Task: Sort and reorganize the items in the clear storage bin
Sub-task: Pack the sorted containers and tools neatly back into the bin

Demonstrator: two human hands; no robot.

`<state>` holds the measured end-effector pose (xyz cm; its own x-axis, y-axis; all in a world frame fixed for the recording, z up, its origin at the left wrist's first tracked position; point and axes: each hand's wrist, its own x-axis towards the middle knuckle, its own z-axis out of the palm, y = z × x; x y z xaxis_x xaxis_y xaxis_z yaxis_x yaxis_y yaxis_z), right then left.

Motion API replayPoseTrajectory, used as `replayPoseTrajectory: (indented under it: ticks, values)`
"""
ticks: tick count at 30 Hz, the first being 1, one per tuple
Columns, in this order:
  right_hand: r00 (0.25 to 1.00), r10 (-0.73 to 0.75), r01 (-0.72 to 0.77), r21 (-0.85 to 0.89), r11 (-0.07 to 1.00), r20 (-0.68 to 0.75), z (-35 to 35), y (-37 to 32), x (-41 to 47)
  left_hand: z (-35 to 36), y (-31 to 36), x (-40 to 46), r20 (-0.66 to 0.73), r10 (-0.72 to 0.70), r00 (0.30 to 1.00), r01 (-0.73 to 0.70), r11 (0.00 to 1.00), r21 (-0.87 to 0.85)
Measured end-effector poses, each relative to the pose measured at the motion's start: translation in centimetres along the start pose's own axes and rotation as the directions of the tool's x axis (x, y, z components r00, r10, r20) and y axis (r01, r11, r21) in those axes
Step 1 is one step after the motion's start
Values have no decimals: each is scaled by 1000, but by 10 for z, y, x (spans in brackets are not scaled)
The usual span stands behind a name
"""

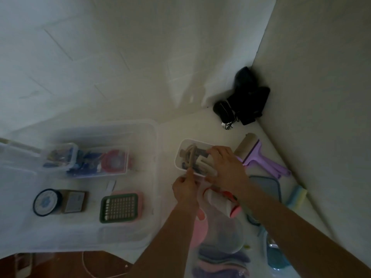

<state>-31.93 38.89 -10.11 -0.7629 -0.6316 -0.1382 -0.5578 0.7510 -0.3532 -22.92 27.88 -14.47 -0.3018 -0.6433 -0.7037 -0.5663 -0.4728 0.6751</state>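
Nearest the camera, below both forearms, lies a stack of soft purple and pink cloth pieces under clear plastic. Just under the wrists lies a white cylindrical roller with a coral-pink end cap.

The left hand has its fingers curled and pinches the near rim of a small white rectangular plastic tray. The right hand lies over the tray's right side, fingers bent down onto the contents; whether it grips any item cannot be told. The tray holds a blurred jumble of beige, white and dark pieces.

To the left of the hands sits the large clear plastic storage bin, translucent and round-cornered. It holds a green gridded rectangular tray on a pink base, a round dark-rimmed tin and a smaller clear lidded box of coloured items.

To the right of the hands lies a lilac plastic-handled lint roller. Beyond the hands, in the corner, rest black pouches with cords.
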Motion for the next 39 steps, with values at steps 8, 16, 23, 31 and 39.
replayPoseTrajectory:
  ticks: [8,16,23,31,39]
  values:
    - [999,50,-46,-251,967,8,4,-8,14,1,9,-1,-135,-46,990,41,998,-43]
    - [994,9,-31,-192,981,-113,21,-8,16,12,17,-15,-193,140,971,-108,980,167]
    - [934,38,-37,11,999,-356,-38,-29,-1,14,64,-49,94,10,996,-1,995,-97]
    - [805,-23,33,5,999,-593,-176,-111,-65,-69,158,-150,365,227,903,-135,956,-260]
    - [854,-33,80,67,995,-519,-148,-249,-55,-207,189,-106,366,247,897,-199,966,-166]
